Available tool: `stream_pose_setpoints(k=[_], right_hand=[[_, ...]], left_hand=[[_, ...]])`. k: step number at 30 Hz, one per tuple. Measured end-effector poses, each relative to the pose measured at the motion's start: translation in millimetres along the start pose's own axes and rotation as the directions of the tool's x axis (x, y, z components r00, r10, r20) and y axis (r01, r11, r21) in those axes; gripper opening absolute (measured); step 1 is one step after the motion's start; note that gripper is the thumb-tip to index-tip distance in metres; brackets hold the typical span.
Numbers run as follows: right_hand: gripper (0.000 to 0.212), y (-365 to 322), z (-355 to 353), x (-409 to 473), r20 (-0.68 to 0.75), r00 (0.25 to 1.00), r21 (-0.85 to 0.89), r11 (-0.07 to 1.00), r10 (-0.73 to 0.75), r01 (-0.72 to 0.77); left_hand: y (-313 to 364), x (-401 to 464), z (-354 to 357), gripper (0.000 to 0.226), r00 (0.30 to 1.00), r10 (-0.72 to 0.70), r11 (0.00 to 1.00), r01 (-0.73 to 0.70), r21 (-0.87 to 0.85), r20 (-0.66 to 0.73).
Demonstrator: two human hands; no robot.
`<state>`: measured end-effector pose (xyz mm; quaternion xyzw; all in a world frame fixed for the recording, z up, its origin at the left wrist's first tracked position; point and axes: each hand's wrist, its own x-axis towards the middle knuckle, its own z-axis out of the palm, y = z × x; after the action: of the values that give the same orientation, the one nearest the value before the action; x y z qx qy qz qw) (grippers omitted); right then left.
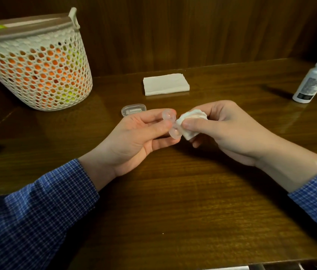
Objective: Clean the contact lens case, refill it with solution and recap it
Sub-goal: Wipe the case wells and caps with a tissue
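Two bare hands meet above the middle of a dark, glossy wooden table (173, 201), each coming out of a blue checked sleeve. The left hand (134, 137) is closed lightly, thumb and fingers pinching one contact lens case (170, 124), a clear pinkish plastic piece with two round, shallow wells set one above the other, held on edge off the table. The right hand (225, 129) is curled around one crumpled white tissue (191, 123), which presses against the case's side. Just behind the left hand lies one small oblong container (133, 109) of clear plastic with rounded ends. Farther back sits one flat, rectangular stack of folded white tissues (165, 84). One white plastic solution bottle (312, 78), capped, stands at the far right. One perforated white basket (37, 63) with orange and green contents stands far left.
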<state>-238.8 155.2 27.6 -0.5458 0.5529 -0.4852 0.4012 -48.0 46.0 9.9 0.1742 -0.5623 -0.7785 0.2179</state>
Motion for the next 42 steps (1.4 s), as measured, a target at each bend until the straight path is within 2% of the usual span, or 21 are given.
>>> stream_pose_setpoints(k=[4,7,9,12,15,17,22,27,29,33,42], right_hand=[[0.011,0,1,2,0.029,0.989,0.153,0.977,0.146,-0.148],[0.010,0,7,2,0.056,0.982,0.206,0.961,0.178,-0.186],[0.008,-1,9,3,0.009,0.984,0.190,0.966,0.177,-0.176],[0.010,-1,7,3,-0.108,0.981,0.161,0.976,0.164,-0.145],[0.012,-1,6,3,-0.210,0.968,0.106,0.987,0.138,-0.117],[0.005,-1,9,4,-0.210,0.966,0.065,0.988,0.151,-0.141],[0.011,-3,14,4,-0.197,0.966,0.103,0.983,0.167,-0.149],[0.009,-2,13,3,-0.253,0.960,0.094,0.990,0.123,-0.102],[0.006,-2,12,3,-0.277,0.955,0.094,0.992,0.111,-0.088],[0.002,-1,10,3,-0.324,0.942,0.058,0.996,0.086,-0.071],[0.002,-1,10,4,-0.299,0.950,0.029,0.996,0.086,-0.081]], left_hand=[[0,0,1,0.027,0.986,0.121,0.992,-0.116,0.045,-0.118],[0,0,2,0.020,0.964,0.207,0.975,-0.190,0.114,-0.164],[-1,0,3,0.014,0.951,0.248,0.961,-0.216,0.175,-0.184],[-1,0,5,0.017,0.937,0.267,0.955,-0.227,0.191,-0.226],[-1,-1,6,0.036,0.918,0.281,0.947,-0.220,0.233,-0.278],[-3,-1,9,0.040,0.904,0.302,0.929,-0.209,0.305,-0.302],[-6,-5,13,0.028,0.884,0.388,0.860,-0.245,0.447,-0.262],[-9,-9,17,0.035,0.894,0.422,0.804,-0.294,0.518,-0.148],[-9,-8,17,0.037,0.913,0.386,0.828,-0.278,0.488,-0.134],[-7,-7,17,0.039,0.965,0.231,0.955,-0.199,0.219,-0.128],[-4,-4,11,0.053,0.997,0.062,0.996,-0.058,0.073,-0.050]])
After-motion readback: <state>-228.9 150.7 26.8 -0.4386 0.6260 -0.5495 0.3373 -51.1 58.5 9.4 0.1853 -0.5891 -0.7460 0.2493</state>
